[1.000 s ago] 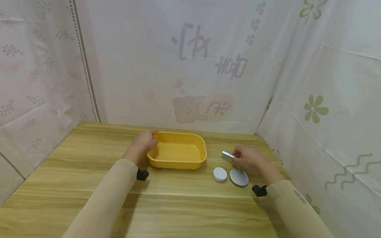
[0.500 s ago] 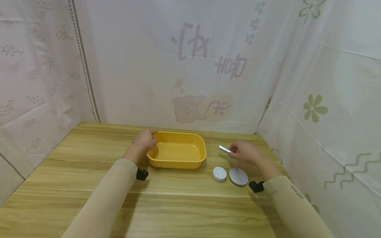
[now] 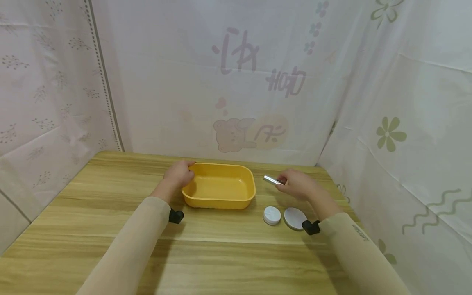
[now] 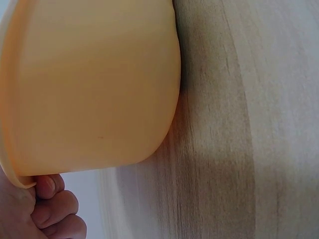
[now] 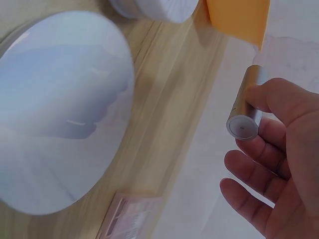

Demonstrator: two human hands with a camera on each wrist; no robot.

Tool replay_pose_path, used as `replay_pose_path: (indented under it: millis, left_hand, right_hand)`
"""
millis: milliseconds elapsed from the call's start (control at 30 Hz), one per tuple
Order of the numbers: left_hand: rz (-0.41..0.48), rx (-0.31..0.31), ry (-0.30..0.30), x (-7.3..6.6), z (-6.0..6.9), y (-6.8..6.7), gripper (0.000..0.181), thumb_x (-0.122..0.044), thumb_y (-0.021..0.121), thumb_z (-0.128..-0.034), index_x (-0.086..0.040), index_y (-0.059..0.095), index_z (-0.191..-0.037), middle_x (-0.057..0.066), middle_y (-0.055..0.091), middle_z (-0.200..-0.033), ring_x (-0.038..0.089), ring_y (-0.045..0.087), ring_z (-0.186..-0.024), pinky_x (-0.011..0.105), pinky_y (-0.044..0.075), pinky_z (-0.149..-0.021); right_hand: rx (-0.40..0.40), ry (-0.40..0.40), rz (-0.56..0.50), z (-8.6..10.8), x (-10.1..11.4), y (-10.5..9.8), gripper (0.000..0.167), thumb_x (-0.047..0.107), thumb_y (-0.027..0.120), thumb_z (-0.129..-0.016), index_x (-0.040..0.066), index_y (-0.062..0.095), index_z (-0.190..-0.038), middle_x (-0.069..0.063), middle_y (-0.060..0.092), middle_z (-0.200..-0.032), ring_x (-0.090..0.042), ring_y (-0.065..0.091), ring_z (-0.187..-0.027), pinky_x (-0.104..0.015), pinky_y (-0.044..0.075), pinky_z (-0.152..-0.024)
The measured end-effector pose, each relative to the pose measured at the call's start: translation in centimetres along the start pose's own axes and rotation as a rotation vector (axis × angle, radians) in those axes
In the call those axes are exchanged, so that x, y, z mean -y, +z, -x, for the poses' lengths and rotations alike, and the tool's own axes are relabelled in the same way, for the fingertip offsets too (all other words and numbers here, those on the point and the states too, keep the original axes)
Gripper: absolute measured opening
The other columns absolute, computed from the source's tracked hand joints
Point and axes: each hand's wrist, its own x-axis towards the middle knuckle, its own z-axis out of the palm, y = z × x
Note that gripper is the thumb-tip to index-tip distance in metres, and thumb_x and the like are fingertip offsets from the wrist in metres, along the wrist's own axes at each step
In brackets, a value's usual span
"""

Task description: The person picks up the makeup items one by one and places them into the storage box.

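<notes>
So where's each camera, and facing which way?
Head: worn there, facing forward and down at the table; left hand, right hand, sleeves show.
Left wrist: worn there, facing the yellow tub; left hand partly shows.
Right wrist: worn there, facing the silver tube, round disc; right hand shows.
Head and right wrist share the silver tube.

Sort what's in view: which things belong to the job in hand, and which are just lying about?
In the job:
yellow tub, gripped by the left hand
silver tube, held by the right hand

Seemingly just lying about, untouched:
white jar
round disc
flat case
</notes>
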Motion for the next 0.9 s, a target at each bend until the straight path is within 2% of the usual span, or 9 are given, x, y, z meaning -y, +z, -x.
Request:
replay_pose_path:
  millis: [100,267,467,533,567,767,800,900]
  left_hand:
    - [-0.008,-0.003,-0.008,0.0,-0.1,0.0,0.062,-0.018,0.05,-0.1043,-0.021,0.052,-0.166,0.02,0.053,-0.167,0.028,0.051,-0.076,0.034,0.038,-0.059]
    - [-0.013,-0.001,-0.01,0.1,-0.2,0.1,0.062,-0.018,0.05,-0.1049,-0.021,0.051,-0.166,0.02,0.052,-0.167,0.028,0.05,-0.074,0.034,0.038,-0.058]
    - [-0.012,-0.002,-0.007,0.1,-0.2,0.0,0.061,-0.018,0.049,-0.1046,-0.021,0.052,-0.166,0.021,0.052,-0.167,0.031,0.056,-0.081,0.034,0.04,-0.06]
    - [-0.006,0.002,-0.012,0.0,-0.2,0.0,0.062,-0.018,0.049,-0.1047,-0.021,0.052,-0.166,0.021,0.052,-0.167,0.03,0.054,-0.079,0.034,0.04,-0.06]
    - [-0.001,-0.008,0.007,0.8,-0.8,0.4,0.061,-0.02,0.05,-0.1048,-0.024,0.052,-0.166,0.019,0.054,-0.166,0.027,0.051,-0.075,0.033,0.038,-0.059]
    - [0.012,-0.002,0.011,0.8,-0.9,0.5,0.061,-0.02,0.05,-0.1047,-0.023,0.052,-0.166,0.02,0.055,-0.165,0.022,0.04,-0.065,0.032,0.035,-0.056]
    - [0.009,0.008,-0.006,0.1,-0.3,0.0,0.062,-0.017,0.049,-0.1045,-0.02,0.051,-0.166,0.021,0.053,-0.166,0.024,0.042,-0.066,0.032,0.036,-0.056]
    - [0.004,0.004,0.003,0.2,-0.3,0.1,0.062,-0.017,0.049,-0.1045,-0.019,0.051,-0.166,0.021,0.053,-0.166,0.026,0.045,-0.069,0.033,0.035,-0.057]
  right_hand:
    - [-0.001,-0.008,0.026,-0.3,0.6,-0.1,0.032,0.035,0.071,-0.105,0.01,0.075,-0.125,-0.006,0.072,-0.117,-0.023,0.067,-0.103,-0.05,0.057,-0.094]
    - [-0.012,-0.019,0.038,-0.7,1.5,-0.2,0.029,0.036,0.072,-0.105,0.012,0.075,-0.122,-0.004,0.071,-0.116,-0.021,0.067,-0.1,-0.048,0.057,-0.092]
    - [-0.046,-0.057,0.046,-1.3,2.4,-0.3,0.027,0.034,0.072,-0.104,0.012,0.075,-0.118,-0.004,0.072,-0.112,-0.022,0.067,-0.1,-0.049,0.058,-0.093]
    - [-0.052,-0.059,0.047,-1.5,2.7,-0.4,0.027,0.035,0.072,-0.104,0.012,0.075,-0.118,-0.004,0.072,-0.112,-0.021,0.068,-0.1,-0.049,0.058,-0.093]
    - [-0.053,-0.06,0.042,-1.6,2.9,-0.4,0.028,0.035,0.071,-0.104,0.012,0.075,-0.119,-0.004,0.072,-0.112,-0.022,0.067,-0.1,-0.049,0.058,-0.092]
    - [-0.059,-0.072,0.021,-2.0,4.1,-0.8,0.028,0.035,0.071,-0.104,0.012,0.075,-0.12,-0.004,0.073,-0.113,-0.02,0.067,-0.098,-0.047,0.058,-0.091]
    - [-0.061,-0.076,0.021,-2.1,4.3,-0.8,0.028,0.035,0.072,-0.104,0.012,0.075,-0.12,-0.003,0.073,-0.113,-0.02,0.067,-0.098,-0.046,0.058,-0.091]
    - [-0.069,-0.096,0.021,-2.3,4.9,-0.9,0.029,0.034,0.073,-0.104,0.011,0.076,-0.12,-0.004,0.073,-0.113,-0.02,0.067,-0.098,-0.046,0.058,-0.092]
